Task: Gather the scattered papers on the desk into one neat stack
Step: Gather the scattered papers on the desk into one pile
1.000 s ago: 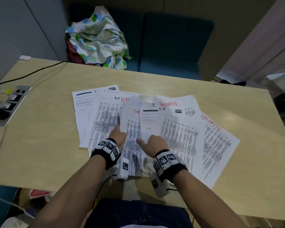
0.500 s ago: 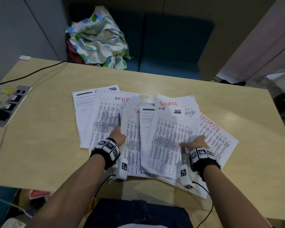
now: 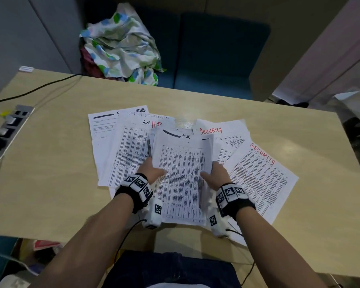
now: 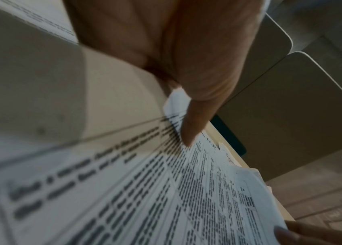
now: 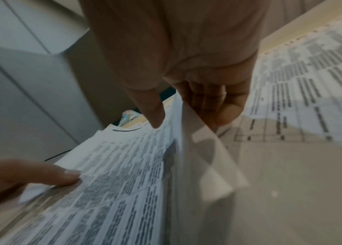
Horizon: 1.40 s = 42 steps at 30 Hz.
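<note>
Head view first: I see the desk (image 3: 50, 183) with printed papers fanned across its middle. My left hand (image 3: 152, 170) and right hand (image 3: 215, 173) each grip one side edge of a middle bundle of sheets (image 3: 181, 173), thumbs on top of the printed table, the other fingers hidden beneath. Its top sheet reads "H.R". Loose sheets lie beside it: the left sheets (image 3: 121, 150) spread toward a power strip (image 3: 10, 129), and the SECURITY sheet (image 3: 260, 179) lies angled on the right. A crumpled patterned cloth (image 3: 121, 44) sits on the blue seat (image 3: 216, 53) beyond the desk's far edge.

Left wrist view: the thumb (image 4: 195, 119) of my left hand presses down on the bundle's edge; the picture is blurred, so I think the fingers curl underneath, but I cannot see them.

Right wrist view: my right thumb (image 5: 151, 109) sits on top of the bundle and the curled fingers (image 5: 218, 102) pinch the sheets from below. A fingertip (image 5: 60, 175) of the left hand touches the opposite edge.
</note>
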Motion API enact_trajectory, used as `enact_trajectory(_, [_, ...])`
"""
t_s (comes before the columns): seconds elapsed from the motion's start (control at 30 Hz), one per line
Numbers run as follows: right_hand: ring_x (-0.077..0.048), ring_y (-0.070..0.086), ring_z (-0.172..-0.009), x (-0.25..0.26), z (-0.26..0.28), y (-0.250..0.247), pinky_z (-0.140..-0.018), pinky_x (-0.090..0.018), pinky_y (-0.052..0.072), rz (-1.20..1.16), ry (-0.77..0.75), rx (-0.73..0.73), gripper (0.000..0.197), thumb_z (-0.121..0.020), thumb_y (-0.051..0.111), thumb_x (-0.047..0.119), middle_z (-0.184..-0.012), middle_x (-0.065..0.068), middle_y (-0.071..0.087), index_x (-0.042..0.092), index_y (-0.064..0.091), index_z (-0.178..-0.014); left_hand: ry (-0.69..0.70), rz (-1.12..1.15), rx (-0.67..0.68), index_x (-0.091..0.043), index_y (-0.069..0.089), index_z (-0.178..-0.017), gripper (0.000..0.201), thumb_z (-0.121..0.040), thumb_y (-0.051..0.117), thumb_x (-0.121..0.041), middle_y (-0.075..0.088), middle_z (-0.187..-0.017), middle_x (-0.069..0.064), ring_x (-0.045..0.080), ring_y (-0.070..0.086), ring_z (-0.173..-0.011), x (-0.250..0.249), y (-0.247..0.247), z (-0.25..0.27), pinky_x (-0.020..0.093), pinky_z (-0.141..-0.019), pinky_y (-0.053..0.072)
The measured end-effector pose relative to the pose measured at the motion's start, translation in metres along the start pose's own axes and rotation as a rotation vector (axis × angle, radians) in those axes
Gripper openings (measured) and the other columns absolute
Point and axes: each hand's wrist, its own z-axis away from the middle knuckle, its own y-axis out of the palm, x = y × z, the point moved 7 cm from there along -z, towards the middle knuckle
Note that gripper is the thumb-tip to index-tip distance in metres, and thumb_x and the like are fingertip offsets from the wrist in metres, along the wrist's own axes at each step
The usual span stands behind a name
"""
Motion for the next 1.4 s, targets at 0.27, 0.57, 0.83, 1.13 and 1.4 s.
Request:
enact_trajectory(0.27, [-0.042, 0.016, -0.141, -0.107, 0.021, -0.089, -0.108, -0.060, 0.024, -0.049, 0.645, -0.397, 0.108, -0.070, 0.075, 0.050, -0.155, -0.020, 0.012, 0.009, 0.013, -0.148, -0.056, -0.097, -0.042, -0.003, 0.046, -0.135, 0.053, -0.085, 0.066, -0.006, 0.059, -0.128, 0.015, 0.034, 0.057, -0.119, 0.002, -0.001, -0.006, 0.041, -0.102, 0.047])
enact_trajectory(0.57, [-0.039, 0.033, -0.131, -0.145, 0.036, -0.089, -0.110, -0.047, 0.033, -0.006, 0.801, -0.288, 0.108, -0.070, 0.071, 0.056, -0.146, -0.020, 0.025, -0.003, 0.018, -0.143, -0.060, -0.101, -0.041, -0.005, 0.048, -0.133, 0.053, -0.083, 0.068, -0.007, 0.061, -0.126, 0.016, 0.034, 0.059, -0.115, 0.005, 0.000, -0.013, 0.044, -0.099, 0.049])
enact_trajectory(0.83, [-0.031, 0.056, -0.065, -0.128, 0.026, -0.133, -0.066, -0.037, 0.048, -0.190, 0.442, -0.519, 0.027, -0.091, 0.050, 0.010, -0.073, -0.021, 0.058, -0.005, 0.056, -0.069, -0.057, -0.104, -0.064, -0.006, 0.042, -0.140, 0.063, -0.083, 0.068, -0.010, 0.054, -0.137, 0.015, 0.035, 0.053, -0.125, 0.013, 0.000, -0.015, 0.049, -0.105, 0.044])
enact_trajectory(1.13, [-0.047, 0.044, -0.124, -0.130, 0.054, -0.079, -0.097, -0.052, 0.043, -0.298, 0.635, -0.319, 0.088, -0.072, 0.080, 0.020, -0.140, -0.025, 0.032, 0.002, 0.023, -0.137, -0.041, -0.128, -0.102, -0.005, 0.045, -0.138, 0.060, -0.083, 0.068, -0.009, 0.056, -0.135, 0.016, 0.036, 0.054, -0.123, 0.012, 0.000, -0.013, 0.049, -0.104, 0.045])
enact_trajectory(1.4, [-0.036, 0.065, -0.095, -0.117, 0.037, -0.065, -0.089, -0.044, 0.053, -0.075, 0.422, -0.260, 0.019, -0.081, 0.066, 0.017, -0.104, -0.022, 0.068, 0.001, 0.058, -0.076, -0.013, -0.192, -0.072, -0.004, 0.049, -0.128, 0.044, -0.085, 0.060, -0.005, 0.062, -0.114, 0.014, 0.028, 0.057, -0.096, 0.011, 0.003, -0.010, 0.034, -0.081, 0.048])
